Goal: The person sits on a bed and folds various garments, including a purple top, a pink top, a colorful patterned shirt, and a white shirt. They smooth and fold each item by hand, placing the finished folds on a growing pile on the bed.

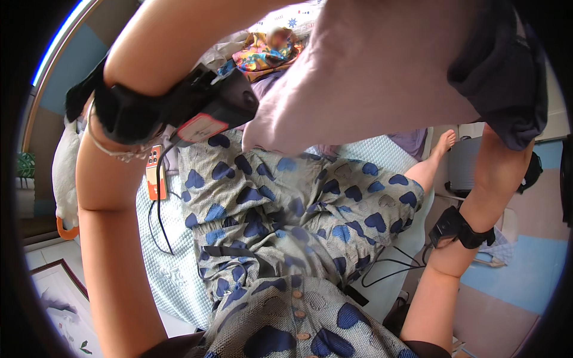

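A mauve cloth garment [380, 80] with a dark navy part [506, 76] hangs raised across the upper right, close to the camera. My left arm is lifted, and its hand lies out of view past the top edge. A black strapped device [215, 98] and a thin bracelet are on that arm. My right forearm rises at the right with a smaller strapped device [452, 228]. The dark cloth covers my right hand, so its grip is hidden. Below spreads heart-print clothing [291, 206] over my lap and legs.
I sit on a pale quilted bed cover [165, 282]. An orange-and-beige phone [156, 174] and black cables [385, 264] lie beside me. Colourful cloth [264, 53] is heaped ahead. A white plush goose [67, 174] and framed picture [62, 308] are left, a grey suitcase [463, 163] right.
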Demonstrator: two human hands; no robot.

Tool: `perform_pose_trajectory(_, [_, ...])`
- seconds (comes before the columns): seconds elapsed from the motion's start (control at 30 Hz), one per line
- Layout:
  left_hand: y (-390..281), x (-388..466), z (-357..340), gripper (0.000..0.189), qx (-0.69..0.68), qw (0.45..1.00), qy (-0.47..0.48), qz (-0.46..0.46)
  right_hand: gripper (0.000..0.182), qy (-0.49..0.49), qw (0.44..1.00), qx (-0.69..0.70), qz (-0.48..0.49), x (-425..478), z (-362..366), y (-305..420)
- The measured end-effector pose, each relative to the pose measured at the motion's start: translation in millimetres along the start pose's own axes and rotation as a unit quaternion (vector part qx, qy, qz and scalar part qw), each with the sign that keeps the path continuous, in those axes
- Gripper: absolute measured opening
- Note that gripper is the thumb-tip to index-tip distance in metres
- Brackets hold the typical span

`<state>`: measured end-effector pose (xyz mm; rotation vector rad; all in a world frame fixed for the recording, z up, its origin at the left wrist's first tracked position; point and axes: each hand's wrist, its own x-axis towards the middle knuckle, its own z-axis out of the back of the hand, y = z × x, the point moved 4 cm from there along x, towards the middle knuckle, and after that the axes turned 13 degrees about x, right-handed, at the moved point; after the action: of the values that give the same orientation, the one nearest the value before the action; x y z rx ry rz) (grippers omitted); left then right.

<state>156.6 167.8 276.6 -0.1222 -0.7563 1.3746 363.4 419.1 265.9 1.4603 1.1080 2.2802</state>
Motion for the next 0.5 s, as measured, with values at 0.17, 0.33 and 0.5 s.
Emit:
perform_pose_trajectory(0.17, [4.0,4.1,15.1,0.026,0.041,0.998,-0.028,0.036,0.043,0.036,0.977,0.21,0.023,-7.1,5.9,12.6])
perform_pose_trajectory(0.33, [14.0,36.7,43.6,0.025,0.105,0.985,-0.102,0.096,0.039,0.042,0.944,0.317,-0.082,25.6,-49.2,-1.0])
perform_pose_trajectory(0.5, [29.0,73.7,55.0,0.028,0.077,0.986,-0.145,0.036,0.035,0.022,0.941,0.314,-0.128,77.1,-52.6,-46.0])
